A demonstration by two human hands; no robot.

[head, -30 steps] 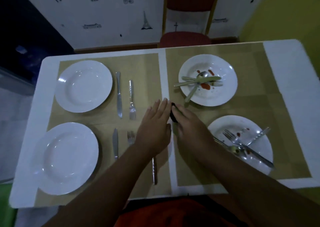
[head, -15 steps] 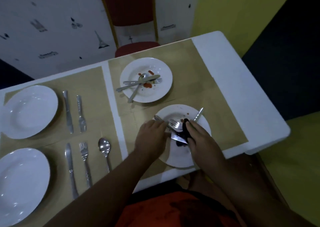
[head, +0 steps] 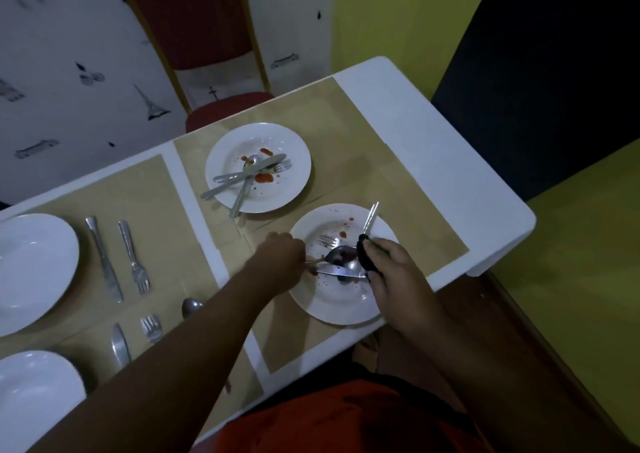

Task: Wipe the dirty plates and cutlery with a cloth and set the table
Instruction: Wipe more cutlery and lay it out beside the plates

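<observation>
Clean plates: the back clean plate (head: 34,272) and the front clean plate (head: 34,404) sit at the far left of the white worktop (head: 433,148)
Laid cutlery: a back knife (head: 104,258) and back fork (head: 133,258) lie side by side just right of the back clean plate; nearer the person lie a front knife (head: 120,345), a front fork (head: 151,328) and a clean spoon (head: 191,305), partly hidden by the left forearm
Far dirty plate (head: 294,175): smeared red, carrying crossed cutlery (head: 244,175), in front of a red chair (head: 194,20)
Left hand (head: 280,257): fingers curled round the handle of the dirty spoon (head: 341,257) at the left rim of the near dirty plate (head: 341,305)
Near dirty plate: by the worktop's front edge, spotted red; a dirty knife (head: 341,272) lies just beside the spoon's bowl, a dirty fork (head: 327,241) behind it, and another handle (head: 370,217) rests on the far rim
Right hand (head: 394,272): over the plate's right side, gripping a dark cloth (head: 363,255) next to the spoon's bowl
</observation>
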